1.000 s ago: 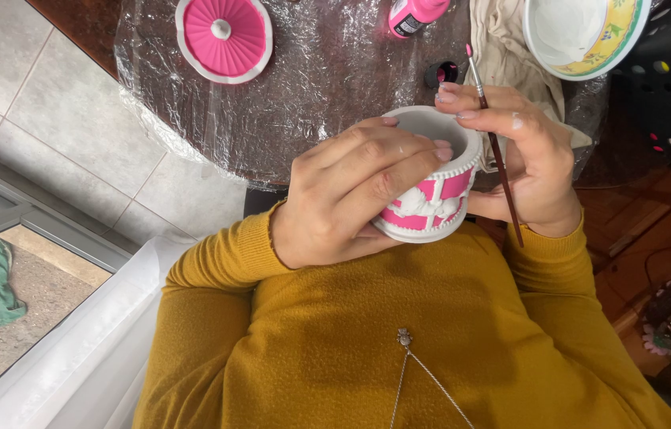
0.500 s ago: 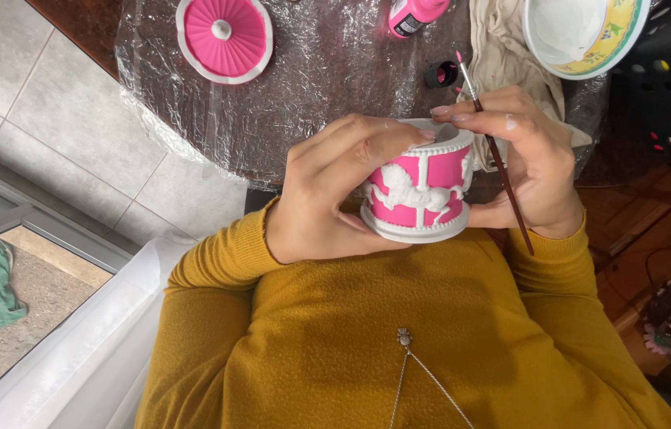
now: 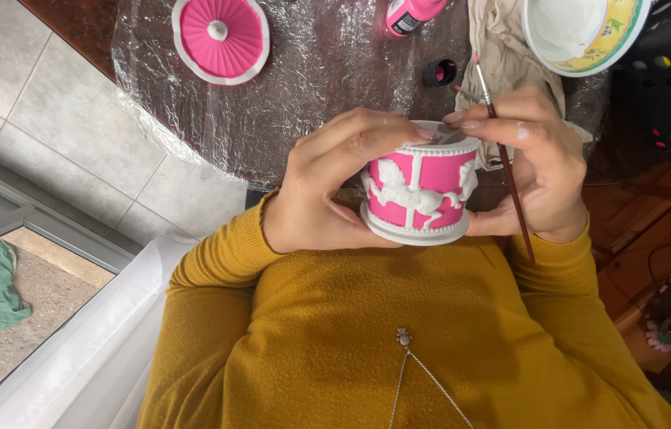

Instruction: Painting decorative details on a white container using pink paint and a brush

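A round pink and white ceramic box (image 3: 419, 195) with a raised white horse on its side is held upright close to my chest, between both hands. My left hand (image 3: 327, 191) wraps its left side, fingers over the rim and thumb under the base. On the other side my right hand (image 3: 534, 171) steadies the box while also gripping a thin paintbrush (image 3: 504, 163), whose pink-tipped bristles point away from me. The mustard-yellow sleeves are mine.
The table (image 3: 304, 87) is covered with crinkled clear plastic film. On it lie a pink ribbed lid (image 3: 220, 38) with a white knob, a pink paint bottle (image 3: 408, 14), its black cap (image 3: 439, 73), a beige cloth (image 3: 502, 48) and a white bowl (image 3: 582, 28). Grey floor tiles lie left.
The box has been turned in my hands from tilted, opening visible, to upright with the horse side facing me. Both hands shifted slightly with it.
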